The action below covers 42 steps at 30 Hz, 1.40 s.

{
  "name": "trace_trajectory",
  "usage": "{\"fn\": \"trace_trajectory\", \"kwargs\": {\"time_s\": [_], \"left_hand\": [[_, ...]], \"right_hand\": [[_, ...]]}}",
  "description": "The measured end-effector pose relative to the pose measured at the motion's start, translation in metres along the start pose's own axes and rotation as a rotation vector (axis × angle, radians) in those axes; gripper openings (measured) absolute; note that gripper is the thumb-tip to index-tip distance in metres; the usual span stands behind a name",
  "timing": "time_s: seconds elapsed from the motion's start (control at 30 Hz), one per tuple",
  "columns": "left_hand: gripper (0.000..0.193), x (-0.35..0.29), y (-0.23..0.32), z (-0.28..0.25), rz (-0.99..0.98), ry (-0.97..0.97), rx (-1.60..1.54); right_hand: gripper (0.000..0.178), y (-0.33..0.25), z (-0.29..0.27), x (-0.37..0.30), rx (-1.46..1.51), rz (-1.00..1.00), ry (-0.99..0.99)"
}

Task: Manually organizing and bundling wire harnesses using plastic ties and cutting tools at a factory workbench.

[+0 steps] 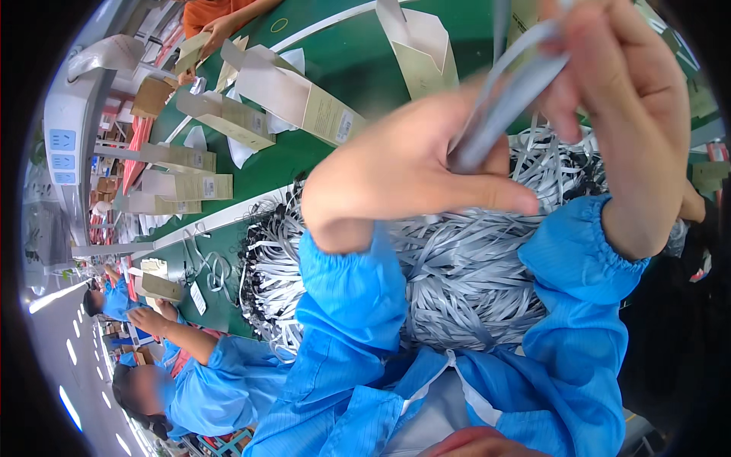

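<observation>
1. Two hands share one bundle of grey straps (509,95), raised above the big heap of grey straps (464,266) at my lap.
2. My left hand (403,164) is closed around the bundle's lower end.
3. My right hand (617,84) pinches it higher up.
4. Flat cardboard cartons (293,95) lie on the green belt (343,53) beyond.

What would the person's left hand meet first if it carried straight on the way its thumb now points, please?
Probably the right hand: the left hand grips the grey strap, its thumb aimed rightward at the right wrist just above the blue cuff. Depth is unclear; it might pass over the strap pile instead.
</observation>
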<state>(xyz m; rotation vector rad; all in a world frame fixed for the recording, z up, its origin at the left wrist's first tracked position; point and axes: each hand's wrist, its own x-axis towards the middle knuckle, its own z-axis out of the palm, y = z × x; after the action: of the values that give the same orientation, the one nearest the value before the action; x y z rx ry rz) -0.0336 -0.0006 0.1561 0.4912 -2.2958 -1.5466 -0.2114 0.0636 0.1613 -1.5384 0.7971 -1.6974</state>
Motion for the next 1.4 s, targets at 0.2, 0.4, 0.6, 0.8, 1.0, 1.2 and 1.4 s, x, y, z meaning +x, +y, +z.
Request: {"fn": "trace_trajectory", "kwargs": {"time_s": [0.2, 0.4, 0.6, 0.8, 1.0, 1.2, 1.4], "left_hand": [[0.048, -0.002, -0.015, -0.015, -0.079, -0.036, -0.445], [0.034, 0.01, -0.045, -0.027, 0.417, 0.26, -1.082], [0.065, -0.001, 0.003, 0.006, 0.143, 0.867, -0.703], [0.036, 0.01, 0.006, 0.027, -0.044, 0.883, -0.332], [0.03, -0.024, 0.034, 0.041, -0.118, 0.907, 0.425], [0.013, -0.082, 0.077, 0.072, 0.097, 0.372, 0.915], [0.006, -0.07, 0.06, 0.079, 0.574, 0.56, 0.674]], "right_hand": [[0.037, -0.018, -0.039, 0.013, 0.341, 0.324, -0.246], [0.02, 0.03, 0.015, 0.018, -0.247, 0.145, -0.192], [0.02, 0.032, 0.027, 0.014, -0.38, 0.07, -0.193], [0.016, 0.031, 0.024, 0.014, -0.256, -0.148, -0.098], [0.017, 0.028, 0.005, 0.017, -0.521, -0.389, -0.033], [0.015, 0.026, -0.016, 0.029, -0.979, -0.715, 0.331], [0.013, 0.097, -0.013, 0.049, -0.156, -0.682, 0.25]]}}
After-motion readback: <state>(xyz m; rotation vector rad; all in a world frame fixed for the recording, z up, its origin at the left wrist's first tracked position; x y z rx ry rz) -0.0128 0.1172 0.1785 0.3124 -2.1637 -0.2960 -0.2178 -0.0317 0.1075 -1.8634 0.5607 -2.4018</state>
